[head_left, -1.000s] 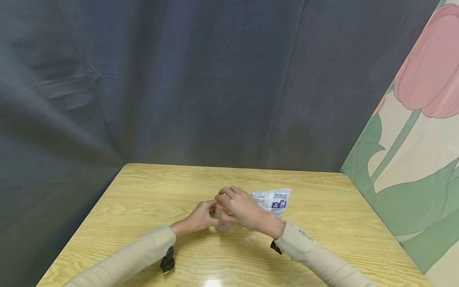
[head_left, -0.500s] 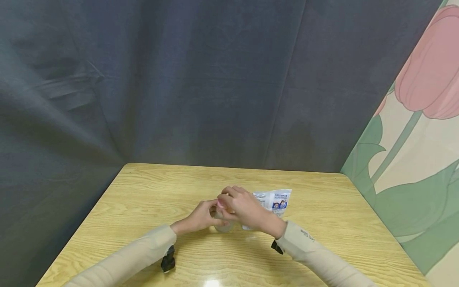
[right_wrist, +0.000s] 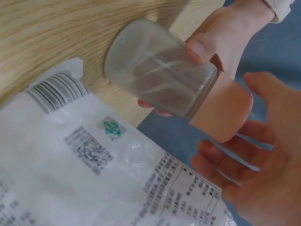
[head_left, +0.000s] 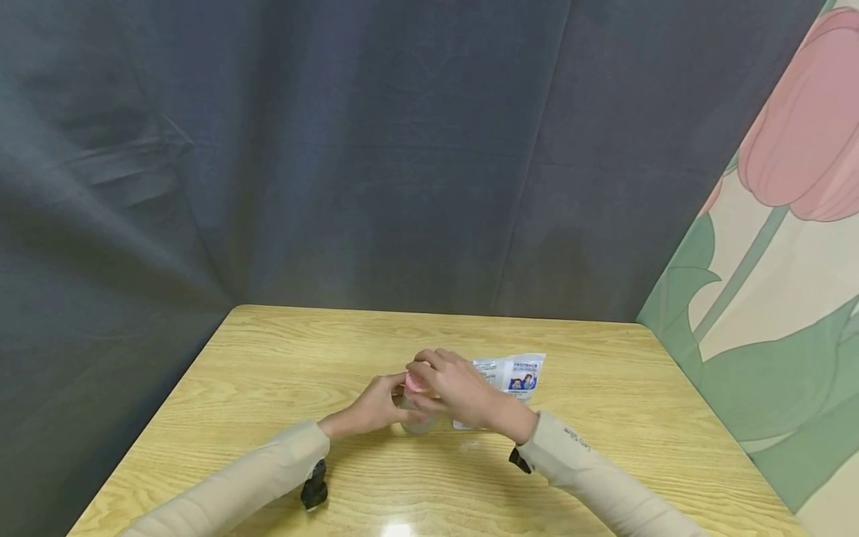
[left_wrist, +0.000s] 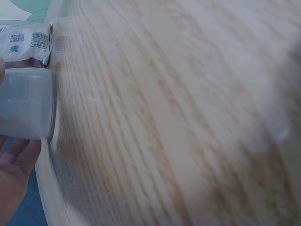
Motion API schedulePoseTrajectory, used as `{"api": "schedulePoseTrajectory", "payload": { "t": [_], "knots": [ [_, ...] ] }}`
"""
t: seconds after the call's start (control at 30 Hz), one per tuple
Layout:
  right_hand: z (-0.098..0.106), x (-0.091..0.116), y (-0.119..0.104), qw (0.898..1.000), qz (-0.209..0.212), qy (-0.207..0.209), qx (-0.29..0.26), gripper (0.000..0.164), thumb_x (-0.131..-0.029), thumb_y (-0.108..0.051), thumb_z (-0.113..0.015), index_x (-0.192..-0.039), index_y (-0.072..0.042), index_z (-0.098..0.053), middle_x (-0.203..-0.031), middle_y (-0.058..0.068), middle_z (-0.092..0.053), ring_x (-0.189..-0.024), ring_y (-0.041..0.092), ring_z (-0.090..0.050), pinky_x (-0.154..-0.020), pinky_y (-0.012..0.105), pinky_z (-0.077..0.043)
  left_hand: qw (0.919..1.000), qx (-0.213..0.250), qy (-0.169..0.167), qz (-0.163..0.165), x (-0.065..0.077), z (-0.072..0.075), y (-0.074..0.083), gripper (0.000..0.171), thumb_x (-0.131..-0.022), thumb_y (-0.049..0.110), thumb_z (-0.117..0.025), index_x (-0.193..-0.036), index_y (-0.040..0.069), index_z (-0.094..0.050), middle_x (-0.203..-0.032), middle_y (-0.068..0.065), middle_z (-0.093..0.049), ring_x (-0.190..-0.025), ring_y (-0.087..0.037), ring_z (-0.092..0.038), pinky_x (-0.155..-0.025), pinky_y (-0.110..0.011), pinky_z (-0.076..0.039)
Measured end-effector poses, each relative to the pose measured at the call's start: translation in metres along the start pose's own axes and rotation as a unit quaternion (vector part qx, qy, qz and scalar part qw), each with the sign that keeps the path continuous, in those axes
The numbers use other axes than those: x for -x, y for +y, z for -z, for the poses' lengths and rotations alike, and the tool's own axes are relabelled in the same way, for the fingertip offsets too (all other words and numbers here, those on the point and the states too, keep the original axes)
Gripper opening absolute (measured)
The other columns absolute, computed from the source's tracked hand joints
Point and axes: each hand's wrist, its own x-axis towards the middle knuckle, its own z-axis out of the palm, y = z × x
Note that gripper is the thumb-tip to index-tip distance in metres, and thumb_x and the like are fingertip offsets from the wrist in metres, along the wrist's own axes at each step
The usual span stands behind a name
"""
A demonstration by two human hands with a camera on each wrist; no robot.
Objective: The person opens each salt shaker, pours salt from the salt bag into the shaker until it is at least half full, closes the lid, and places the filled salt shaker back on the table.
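A frosted, see-through jar (right_wrist: 150, 66) with a smooth pink lid (right_wrist: 225, 107) stands tilted in the right wrist view, its base close to the table. My left hand (head_left: 371, 406) grips the jar, thumb on one side and fingertips showing at the other. My right hand (head_left: 459, 391) is at the lid, fingers curled loosely round it; in the right wrist view the thumb stands slightly off the lid's edge. At the edge of the left wrist view, the jar's lower part (left_wrist: 26, 103) shows beside the left fingers. The lid is partly hidden by the right hand in the head view.
A white printed plastic packet (head_left: 523, 379) lies just right of the jar, partly behind the right hand. The wood-grain table (head_left: 322, 343) ends at a dark curtain (head_left: 403, 186) behind, with a tulip-painted wall (head_left: 738, 321) at the right.
The right hand has turned slightly at the lid and shifted a little right, so more of the pink lid shows. The left hand and the packet have hardly moved.
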Motion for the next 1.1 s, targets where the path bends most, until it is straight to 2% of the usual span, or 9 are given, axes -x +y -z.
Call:
{"api": "schedulePoseTrajectory", "payload": {
  "t": [0.33, 0.63, 0.87, 1.1],
  "knots": [
    [0.0013, -0.0012, -0.0001, 1.000, 0.000, -0.011, 0.010, 0.034, -0.098, -0.028, -0.065, -0.122, -0.004, -0.066, -0.120, 0.008, -0.063, -0.104, 0.020, -0.060, -0.085, 0.032, -0.055, 0.9999, 0.000, -0.001, -0.010, -0.0004, 0.0000, -0.0005, 0.062, -0.086, 0.022, -0.080, -0.139, 0.006, -0.053, -0.130, -0.004, -0.063, -0.113, -0.016, -0.063, -0.092, -0.028, -0.052],
    [0.0037, -0.0022, -0.0001, 1.000, 0.013, -0.014, -0.009, 0.031, -0.097, -0.020, -0.064, -0.124, -0.003, -0.065, -0.123, 0.009, -0.063, -0.110, 0.023, -0.059, -0.090, 0.033, -0.054, 1.0000, -0.008, -0.002, -0.005, 0.0004, 0.0019, 0.0000, 0.062, -0.087, 0.023, -0.079, -0.140, 0.005, -0.052, -0.129, -0.005, -0.063, -0.112, -0.017, -0.063, -0.092, -0.028, -0.052],
    [0.0030, -0.0018, 0.0010, 0.999, 0.015, -0.016, -0.033, 0.031, -0.097, -0.018, -0.065, -0.124, -0.002, -0.064, -0.124, 0.010, -0.062, -0.114, 0.025, -0.058, -0.095, 0.034, -0.051, 0.9998, -0.008, 0.001, -0.020, 0.0013, 0.0017, -0.0010, 0.061, -0.088, 0.023, -0.078, -0.139, 0.003, -0.052, -0.128, -0.009, -0.064, -0.112, -0.019, -0.063, -0.092, -0.030, -0.053],
    [0.0051, -0.0006, 0.0002, 0.999, 0.012, -0.013, -0.050, 0.033, -0.098, -0.018, -0.064, -0.126, -0.001, -0.063, -0.127, 0.012, -0.062, -0.118, 0.026, -0.056, -0.098, 0.037, -0.050, 1.0000, -0.002, -0.004, -0.007, 0.0008, 0.0015, -0.0021, 0.061, -0.088, 0.024, -0.078, -0.140, 0.005, -0.052, -0.130, -0.005, -0.063, -0.113, -0.016, -0.062, -0.093, -0.028, -0.052]
  ]
}}
